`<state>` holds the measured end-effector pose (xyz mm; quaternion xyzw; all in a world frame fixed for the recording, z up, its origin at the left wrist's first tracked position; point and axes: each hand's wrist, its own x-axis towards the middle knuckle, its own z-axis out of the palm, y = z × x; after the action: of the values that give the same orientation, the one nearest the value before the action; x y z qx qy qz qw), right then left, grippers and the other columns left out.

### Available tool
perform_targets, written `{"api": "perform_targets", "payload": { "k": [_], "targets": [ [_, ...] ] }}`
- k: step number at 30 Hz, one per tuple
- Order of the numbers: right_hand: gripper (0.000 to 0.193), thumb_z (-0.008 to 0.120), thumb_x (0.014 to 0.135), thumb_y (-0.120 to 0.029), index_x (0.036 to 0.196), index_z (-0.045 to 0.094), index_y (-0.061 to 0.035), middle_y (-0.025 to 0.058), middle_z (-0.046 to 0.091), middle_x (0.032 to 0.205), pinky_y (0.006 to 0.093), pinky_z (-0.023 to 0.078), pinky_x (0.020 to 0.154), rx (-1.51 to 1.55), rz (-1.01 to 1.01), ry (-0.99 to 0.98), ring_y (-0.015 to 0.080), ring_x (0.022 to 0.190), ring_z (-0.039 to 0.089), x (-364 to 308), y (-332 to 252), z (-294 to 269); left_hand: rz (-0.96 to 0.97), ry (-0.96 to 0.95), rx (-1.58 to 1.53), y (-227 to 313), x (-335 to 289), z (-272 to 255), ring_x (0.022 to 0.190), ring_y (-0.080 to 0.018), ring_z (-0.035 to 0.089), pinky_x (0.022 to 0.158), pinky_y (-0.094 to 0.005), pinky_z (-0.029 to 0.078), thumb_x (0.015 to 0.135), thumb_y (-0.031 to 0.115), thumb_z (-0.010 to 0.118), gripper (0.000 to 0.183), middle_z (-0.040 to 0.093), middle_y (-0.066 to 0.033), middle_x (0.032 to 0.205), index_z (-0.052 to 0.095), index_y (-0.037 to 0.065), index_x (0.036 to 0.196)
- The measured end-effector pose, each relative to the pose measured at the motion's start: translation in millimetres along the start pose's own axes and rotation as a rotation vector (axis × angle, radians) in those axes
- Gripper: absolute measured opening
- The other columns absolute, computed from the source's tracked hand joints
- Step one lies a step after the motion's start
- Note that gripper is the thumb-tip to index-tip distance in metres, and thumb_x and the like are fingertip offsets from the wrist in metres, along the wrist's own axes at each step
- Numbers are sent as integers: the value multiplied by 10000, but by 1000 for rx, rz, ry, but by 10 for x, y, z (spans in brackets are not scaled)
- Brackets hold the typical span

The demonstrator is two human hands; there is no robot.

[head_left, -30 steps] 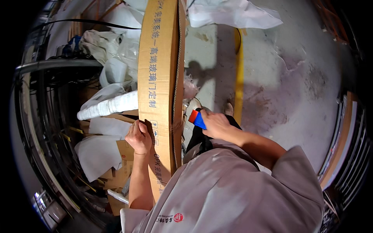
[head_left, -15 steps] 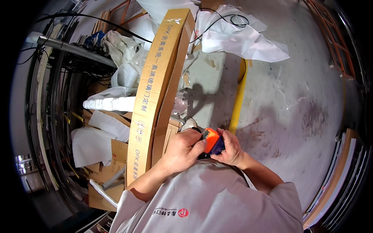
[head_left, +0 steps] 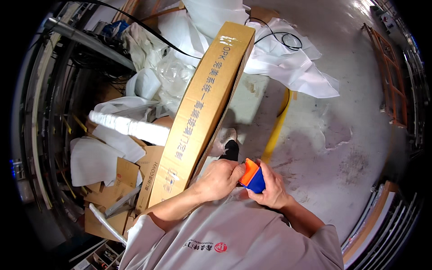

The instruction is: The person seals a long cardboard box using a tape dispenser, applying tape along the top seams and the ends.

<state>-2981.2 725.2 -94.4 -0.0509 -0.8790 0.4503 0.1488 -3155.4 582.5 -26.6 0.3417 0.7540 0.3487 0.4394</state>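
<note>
Carton: long flat cardboard box [head_left: 204, 108], standing on edge, red lettering along its narrow face, running 1 to 7 o'clock.
Tool: orange-and-blue hand tool [head_left: 252, 177], just right of the carton's lower end.
Right hand [head_left: 270, 189]: closed around the tool.
Left hand [head_left: 220, 179]: fingers curled, touching the tool's orange end.
Surroundings: white wrapping sheets [head_left: 292, 67] at 12 o'clock; cardboard scraps [head_left: 121, 180] at 9.

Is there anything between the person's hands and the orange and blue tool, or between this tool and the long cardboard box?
Nothing visible. Both the left hand and right hand already touch the orange and blue tool. The long cardboard box stands directly beside the left hand, with no object between.
</note>
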Motion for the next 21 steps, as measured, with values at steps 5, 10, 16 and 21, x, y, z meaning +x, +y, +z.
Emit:
{"api": "perform_targets", "payload": {
  "k": [5, 10, 16, 21],
  "targets": [
    [973, 869, 670, -179, 1477, 370, 35, 217, 638, 1062, 477, 546, 743, -38, 81, -154, 405, 841, 653, 504, 32, -161, -51, -103, -385, -188, 289, -226, 677, -382, 632, 694, -466, 499, 1069, 297, 436, 455, 632, -241, 722, 646, -62, 885],
    [1004, 879, 657, -173, 1501, 366, 8, 208, 616, 988, 460, 538, 691, -54, 14, -183, 384, 774, 624, 841, 155, -267, -55, 0, -397, -138, 370, -490, 631, -225, 577, 626, -389, 473, 1073, 297, 509, 460, 616, -136, 674, 666, -66, 838],
    [985, 877, 637, -150, 1521, 442, -144, 143, 543, 879, 412, 485, 542, -1, -260, -122, 312, 641, 549, 1262, 248, -420, -333, 61, -838, 21, 456, -840, 649, -61, 447, 574, -275, 410, 1051, 214, 608, 346, 554, 10, 659, 717, -51, 857],
    [775, 854, 629, -140, 1371, 643, -210, 105, 493, 804, 375, 483, 519, -175, -265, -313, 271, 590, 527, 1424, 220, -792, 126, 517, -584, -407, 458, -1342, 721, -156, 598, 708, -329, 509, 950, 114, 667, 226, 680, -84, 724, 726, -56, 813]
  ]
}}
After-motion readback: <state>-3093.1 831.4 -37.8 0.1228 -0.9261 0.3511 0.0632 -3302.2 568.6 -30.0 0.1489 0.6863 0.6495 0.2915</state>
